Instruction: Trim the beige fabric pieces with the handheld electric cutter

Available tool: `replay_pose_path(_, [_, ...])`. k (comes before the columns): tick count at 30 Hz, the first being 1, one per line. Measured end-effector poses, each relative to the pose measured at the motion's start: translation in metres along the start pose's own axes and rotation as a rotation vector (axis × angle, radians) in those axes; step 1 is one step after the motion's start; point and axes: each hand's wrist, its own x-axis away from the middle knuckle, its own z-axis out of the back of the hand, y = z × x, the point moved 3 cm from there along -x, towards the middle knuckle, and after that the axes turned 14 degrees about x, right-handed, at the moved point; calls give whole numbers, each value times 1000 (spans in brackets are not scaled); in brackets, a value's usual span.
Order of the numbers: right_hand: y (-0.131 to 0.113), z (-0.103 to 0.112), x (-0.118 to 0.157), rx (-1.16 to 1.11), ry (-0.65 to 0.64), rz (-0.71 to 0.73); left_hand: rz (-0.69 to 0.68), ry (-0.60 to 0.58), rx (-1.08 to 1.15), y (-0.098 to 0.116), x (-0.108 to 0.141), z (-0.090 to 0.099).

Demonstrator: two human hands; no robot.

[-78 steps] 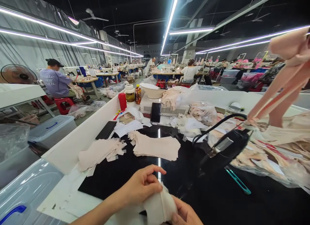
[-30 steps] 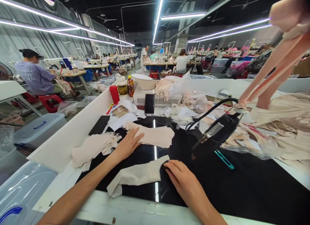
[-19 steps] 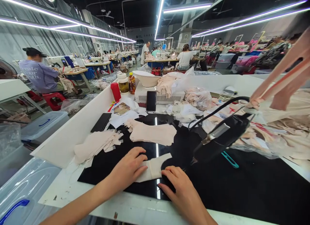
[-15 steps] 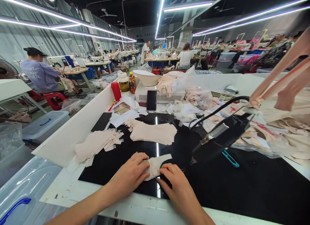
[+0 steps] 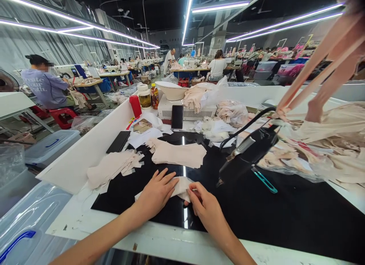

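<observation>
A small pale fabric piece [image 5: 181,187] lies on the black work surface [image 5: 285,215], partly hidden under my hands. My left hand [image 5: 156,192] rests flat on it with the fingers stretched out. At the piece's right edge, my right hand [image 5: 204,203] pinches the cloth between thumb and fingers. Just beyond is a neat stack of pale pink fabric pieces [image 5: 178,155]. A looser pile of similar pieces [image 5: 112,169] sits to the left. Right of my hands, a black corded hand tool [image 5: 248,154] hangs tilted from pink fabric strips [image 5: 310,71].
A teal pin-shaped item [image 5: 264,180] lies under the tool. Two dark phones, one lying [image 5: 118,142] and one propped upright [image 5: 177,116], border the work area. Behind stands a white scale [image 5: 186,111]. Fabric heaps [image 5: 327,147] fill the right side. Other people work farther back.
My left hand has flattened and spread over the fabric piece, which now extends out to its left. My right hand has shifted its pinch along the edge. The hanging tool appears farther left.
</observation>
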Motion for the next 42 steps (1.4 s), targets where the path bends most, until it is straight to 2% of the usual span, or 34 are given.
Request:
replay_pose_path(6, [13,-1,6,-121,-25,-101,18,71,-55,-1,-5,-1])
replay_pose_path(11, [18,4,14,-119,-55,-112,-103,193,-13,22,-6,19])
replay_pose_path(13, [18,6,16,-134,-64,-101,-175,180,49,38,-2,22])
replay_pose_path(16, [17,5,18,-214,-92,-85,-225,115,85,55,5,14])
replay_pose_path(19, [15,4,20,-277,-126,-90,-189,74,97,58,6,1])
replay_pose_path(22, [12,6,22,-242,-132,-67,-195,49,38,54,5,-7])
replay_pose_path(27, [17,17,29,22,-91,45,-241,32,-48,52,15,-2])
replay_pose_path(33, [34,29,32,589,335,282,-261,50,-136,50,37,7])
replay_pose_path(36, [37,25,29,844,450,363,-222,67,-148,47,44,7])
replay_pose_path(39, [36,21,25,1002,462,382,-179,60,-120,49,43,8])
replay_pose_path(42, [36,17,24,1088,401,385,-202,82,-57,54,36,11])
